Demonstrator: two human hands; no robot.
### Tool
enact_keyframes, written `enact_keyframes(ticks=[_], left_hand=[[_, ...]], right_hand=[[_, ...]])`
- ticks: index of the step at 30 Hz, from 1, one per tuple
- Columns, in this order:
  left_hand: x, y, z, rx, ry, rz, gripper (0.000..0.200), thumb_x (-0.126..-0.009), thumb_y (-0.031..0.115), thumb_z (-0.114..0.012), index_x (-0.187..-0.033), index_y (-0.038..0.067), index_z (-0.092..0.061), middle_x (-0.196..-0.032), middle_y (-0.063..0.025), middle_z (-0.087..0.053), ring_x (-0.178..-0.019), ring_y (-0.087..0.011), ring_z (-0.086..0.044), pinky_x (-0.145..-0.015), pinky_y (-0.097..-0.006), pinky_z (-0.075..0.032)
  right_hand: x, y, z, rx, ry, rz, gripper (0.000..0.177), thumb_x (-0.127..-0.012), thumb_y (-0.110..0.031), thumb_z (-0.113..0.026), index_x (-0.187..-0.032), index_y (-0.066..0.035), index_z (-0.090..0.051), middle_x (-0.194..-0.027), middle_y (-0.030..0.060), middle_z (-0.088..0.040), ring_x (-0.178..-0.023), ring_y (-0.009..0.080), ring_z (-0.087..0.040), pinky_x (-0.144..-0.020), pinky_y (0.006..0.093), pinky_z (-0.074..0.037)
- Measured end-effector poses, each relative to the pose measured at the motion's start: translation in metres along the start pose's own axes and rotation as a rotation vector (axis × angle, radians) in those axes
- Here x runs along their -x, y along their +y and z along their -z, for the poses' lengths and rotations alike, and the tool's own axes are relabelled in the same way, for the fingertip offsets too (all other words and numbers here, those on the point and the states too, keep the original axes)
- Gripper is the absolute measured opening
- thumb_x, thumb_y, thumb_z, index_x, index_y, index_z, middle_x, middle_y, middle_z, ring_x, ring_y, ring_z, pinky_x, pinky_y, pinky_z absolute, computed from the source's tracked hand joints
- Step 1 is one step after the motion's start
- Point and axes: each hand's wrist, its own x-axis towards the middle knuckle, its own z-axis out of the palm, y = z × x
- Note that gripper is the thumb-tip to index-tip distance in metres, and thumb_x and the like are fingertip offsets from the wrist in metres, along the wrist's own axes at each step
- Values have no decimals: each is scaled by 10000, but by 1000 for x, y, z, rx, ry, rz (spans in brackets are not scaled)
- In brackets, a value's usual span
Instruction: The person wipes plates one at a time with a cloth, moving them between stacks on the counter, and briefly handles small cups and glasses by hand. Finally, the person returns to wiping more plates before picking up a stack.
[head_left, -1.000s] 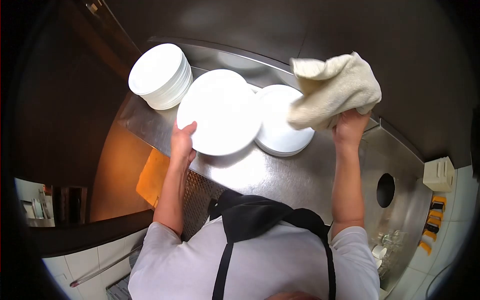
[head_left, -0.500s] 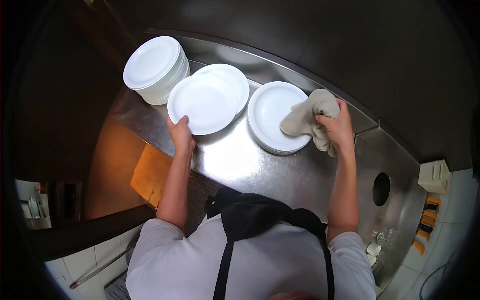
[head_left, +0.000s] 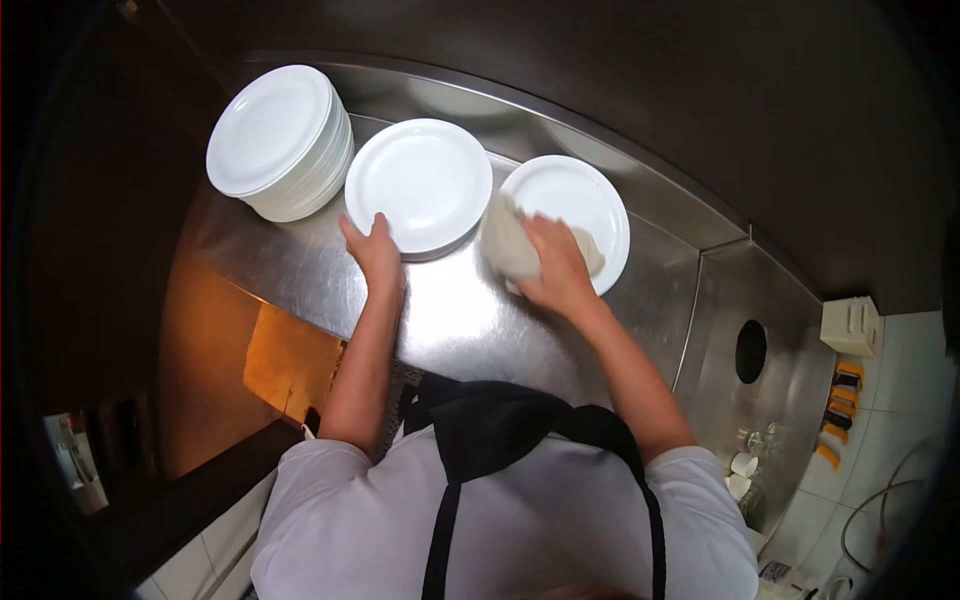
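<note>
A brushed steel counter [head_left: 470, 320] is seen from above, backed by a dark wall. At its left end a tall stack of white plates [head_left: 268, 135] stands untouched. Just beside it to the right the middle plate [head_left: 432, 180] lies flat, face up; being round, it shows no long axis. The left hand [head_left: 375, 252] is closed on its near rim, thumb on top, so the plate extends away from the grip toward the wall. Further right a bunched pale cloth [head_left: 508, 245] is pressed down by the right hand [head_left: 555, 268], fingers curled over it. The cloth's longer side runs from the left edge of the right-hand plate [head_left: 585, 190] toward that plate's near rim, under the palm. That plate also lies flat, face up, near the middle plate. Past a step in the counter, a round hole [head_left: 750, 350] is cut in the steel, and a pale box [head_left: 850, 326] sits at the far right.
</note>
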Motion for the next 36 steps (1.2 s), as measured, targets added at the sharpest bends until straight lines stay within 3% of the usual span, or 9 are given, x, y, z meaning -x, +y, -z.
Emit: enact_keyframes(ticks=[3,6,9,12,18,21,27,33,36], left_hand=[[36,50,13,-119,91,-298,684,-933,71,-602,-1507,-49,-250,-1490,-217,-352,-1333,-306,-418,-1117,-377,-318],[74,32,30,-83,-441,-492,648,-815,-36,-696,-1393,-37,-402,-1371,-177,-493,-1221,-260,-489,-991,-364,-393],[123,32,10,-140,-861,-338,904,-781,179,-816,-1482,-53,-293,-1406,-217,-444,-1273,-327,-461,-1035,-413,-386],[148,2,-18,-303,-872,-412,1023,-797,226,-824,-1546,-2,-166,-1518,-199,-316,-1403,-350,-302,-1125,-453,-310],[144,-21,-44,-487,-910,-734,1072,-760,290,-842,-1548,49,-156,-1536,-222,-210,-1443,-375,-180,-1181,-487,-174],[147,-17,-41,-447,-915,-616,1100,-739,308,-851,-1535,37,-141,-1501,-239,-214,-1409,-430,-176,-1163,-520,-178],[155,0,-41,-311,-843,-375,1311,-737,280,-876,-1541,-26,113,-1478,-305,-104,-1361,-417,-224,-1153,-472,-219],[157,-6,-38,-228,-859,-380,1186,-764,216,-842,-1539,-63,12,-1504,-304,-108,-1385,-444,-201,-1157,-488,-197],[157,-13,-36,-189,-857,-353,1108,-778,190,-810,-1538,-72,-47,-1514,-312,-128,-1386,-461,-204,-1161,-503,-181]], right_hand=[[52,24,28,90,-98,-62,812,-666,-263,-821,-1395,-70,-519,-1412,167,-540,-1385,355,-429,-1184,533,-241],[59,65,41,426,50,-156,765,-717,-238,-788,-1401,-58,-495,-1422,191,-509,-1392,383,-394,-1168,594,-204],[-6,70,31,477,325,-405,765,-762,-291,-770,-1399,-3,-458,-1374,251,-494,-1343,433,-393,-1132,621,-207],[-42,42,0,280,406,-302,834,-762,-385,-771,-1398,35,-433,-1379,264,-487,-1349,439,-386,-1152,585,-207],[-3,-5,10,-12,-73,55,848,-705,-422,-775,-1393,-14,-492,-1407,224,-512,-1370,407,-419,-1168,550,-251],[-7,3,15,-37,-139,154,825,-673,-335,-776,-1389,-39,-495,-1394,198,-518,-1357,373,-436,-1156,531,-278],[-54,59,27,275,183,-56,770,-640,-225,-833,-1321,-42,-523,-1291,158,-566,-1283,341,-479,-1121,500,-316],[61,50,36,507,210,-282,696,-690,-262,-805,-1286,-11,-550,-1231,212,-608,-1205,398,-530,-1065,523,-348],[75,-5,10,206,226,-334,631,-695,-244,-798,-1238,-3,-586,-1184,219,-633,-1167,390,-555,-1052,491,-378]])
